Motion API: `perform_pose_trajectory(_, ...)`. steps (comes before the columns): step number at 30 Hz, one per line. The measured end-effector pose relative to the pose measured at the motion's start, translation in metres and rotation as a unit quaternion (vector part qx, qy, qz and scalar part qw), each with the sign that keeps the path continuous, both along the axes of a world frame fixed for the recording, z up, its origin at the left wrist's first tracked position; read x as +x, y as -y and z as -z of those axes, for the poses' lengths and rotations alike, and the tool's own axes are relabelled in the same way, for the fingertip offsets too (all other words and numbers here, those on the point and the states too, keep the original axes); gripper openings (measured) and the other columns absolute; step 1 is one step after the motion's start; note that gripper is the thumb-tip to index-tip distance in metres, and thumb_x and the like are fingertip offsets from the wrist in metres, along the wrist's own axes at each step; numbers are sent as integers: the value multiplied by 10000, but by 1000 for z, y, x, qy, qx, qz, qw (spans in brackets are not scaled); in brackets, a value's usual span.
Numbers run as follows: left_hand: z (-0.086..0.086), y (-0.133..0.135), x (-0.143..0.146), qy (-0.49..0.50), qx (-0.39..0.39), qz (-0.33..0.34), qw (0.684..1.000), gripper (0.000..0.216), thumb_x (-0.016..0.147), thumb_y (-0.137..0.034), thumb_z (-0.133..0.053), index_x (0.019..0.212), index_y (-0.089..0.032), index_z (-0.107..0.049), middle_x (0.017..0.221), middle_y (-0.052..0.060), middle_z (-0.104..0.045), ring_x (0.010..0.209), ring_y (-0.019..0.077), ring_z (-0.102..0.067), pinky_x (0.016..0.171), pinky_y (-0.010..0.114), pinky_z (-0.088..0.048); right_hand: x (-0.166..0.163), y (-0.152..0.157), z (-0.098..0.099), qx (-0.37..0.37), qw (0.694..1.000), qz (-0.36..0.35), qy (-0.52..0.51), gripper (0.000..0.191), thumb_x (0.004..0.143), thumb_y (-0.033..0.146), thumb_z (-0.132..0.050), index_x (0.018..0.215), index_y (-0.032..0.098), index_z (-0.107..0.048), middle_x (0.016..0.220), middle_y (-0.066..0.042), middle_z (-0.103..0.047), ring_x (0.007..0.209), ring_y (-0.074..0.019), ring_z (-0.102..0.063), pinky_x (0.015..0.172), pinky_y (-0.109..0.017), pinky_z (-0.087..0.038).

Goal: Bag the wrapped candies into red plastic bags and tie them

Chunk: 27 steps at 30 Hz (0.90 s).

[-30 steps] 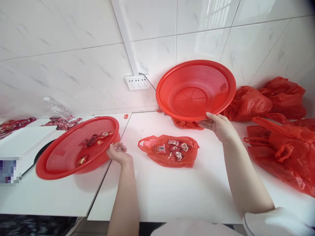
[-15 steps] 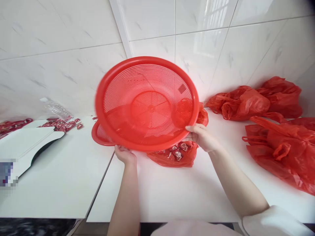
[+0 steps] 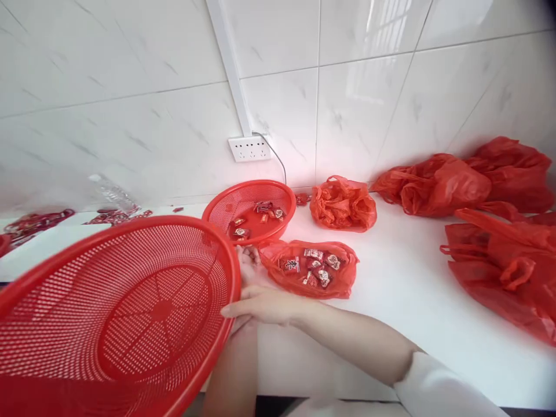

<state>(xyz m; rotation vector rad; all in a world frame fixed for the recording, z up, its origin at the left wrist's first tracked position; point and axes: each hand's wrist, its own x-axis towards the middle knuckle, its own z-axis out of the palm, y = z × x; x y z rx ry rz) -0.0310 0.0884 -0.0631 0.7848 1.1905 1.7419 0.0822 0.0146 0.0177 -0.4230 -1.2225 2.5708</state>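
A large red mesh plastic basket (image 3: 163, 310) is tilted toward me at the left, running past the frame's edge. My right hand (image 3: 260, 307) grips its right rim, thumb over the edge and fingers behind it. Partly covered by the right hand, my left hand (image 3: 249, 258) is against or beside the basket's outer side; its curled fingertips show near a smaller basket, but their hold is hidden. That smaller red basket (image 3: 221, 200) contains several wrapped candies (image 3: 263, 207). Just right of my hands lies an open red plastic bag (image 3: 347, 277) with several red-wrapped candies (image 3: 324, 278).
A crumpled red bag (image 3: 343, 205) stands by the wall, with more red bags (image 3: 452, 182) along the right side. A power socket (image 3: 249, 149) with a cable is on the tiled wall. Behind the large basket are a clear bottle (image 3: 113, 194) and red wrapped pieces (image 3: 110, 217).
The large basket has swung left and down toward me, uncovering the smaller basket, the bag of candies and the socket. My right hand has crossed left, over my left hand.
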Motion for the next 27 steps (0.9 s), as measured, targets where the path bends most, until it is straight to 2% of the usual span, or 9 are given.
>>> perform_pose_trajectory(3,4,1,1,55,9,-2,998,310,950,-414,-453,931,-139,-597,821,27,-601,645,106,-557,583,258,-481,-36,-1,16,-27,999,-40,25,523,443,508,-852,735,107,-687,650,-43,-696,783,-230,-712,830,-391,-551)
perform_pose_trajectory(6,4,1,0,88,21,1,996,392,976,-399,-351,715,-167,-530,606,-10,-500,471,78,-430,440,234,-321,-69,-5,32,-49,994,-76,55,418,535,457,-838,694,110,-667,612,-42,-681,801,-239,-716,809,-388,-563)
perform_pose_trajectory(11,3,1,0,109,30,8,994,353,954,-387,-385,712,-172,-526,589,-12,-515,451,61,-443,433,225,-272,-100,-8,43,-65,987,-77,122,230,778,339,-693,671,141,-641,589,-16,-662,817,-230,-715,803,-403,-570)
perform_pose_trajectory(16,0,0,2,104,34,1,994,412,795,-571,-557,703,-172,-511,572,-9,-509,441,69,-441,417,219,-275,-110,-6,39,-43,995,-57,75,197,826,298,-648,754,116,-631,638,-25,-641,848,-220,-703,834,-394,-560)
perform_pose_trajectory(18,-2,1,3,90,30,2,996,444,752,-612,-571,694,-177,-500,565,-9,-491,434,72,-421,420,221,-276,-114,-5,37,-40,996,-60,61,221,806,315,-672,815,97,-635,742,-65,-667,921,-238,-687,809,-373,-565)
perform_pose_trajectory(20,-5,2,4,63,24,5,998,453,760,-630,-535,689,-185,-484,562,-12,-467,436,74,-400,431,222,-276,-117,-5,37,-18,997,-58,42,340,739,322,-740,965,88,-641,1025,-134,-675,1052,-254,-642,767,-312,-566)
perform_pose_trajectory(23,-6,4,4,-5,15,10,1000,469,815,-649,-416,681,-200,-443,569,-15,-438,455,80,-378,456,229,-277,-109,-5,37,79,996,-44,25,704,655,266,-802,1295,192,-518,1481,-123,-383,1230,-235,-529,721,-194,-533)
perform_pose_trajectory(25,-7,6,4,-72,3,19,997,492,864,-645,-308,657,-209,-400,565,-18,-412,468,87,-363,472,238,-273,-92,-6,34,154,987,-40,37,726,704,254,-762,1364,245,-458,1537,-89,-294,1246,-202,-513,723,-164,-515)
perform_pose_trajectory(27,-7,9,3,-156,-18,46,987,514,896,-630,-242,618,-214,-360,541,-22,-374,478,97,-343,483,252,-260,-65,-8,28,220,973,-42,47,535,795,263,-678,1306,220,-526,1442,-87,-445,1170,-176,-568,751,-184,-518)
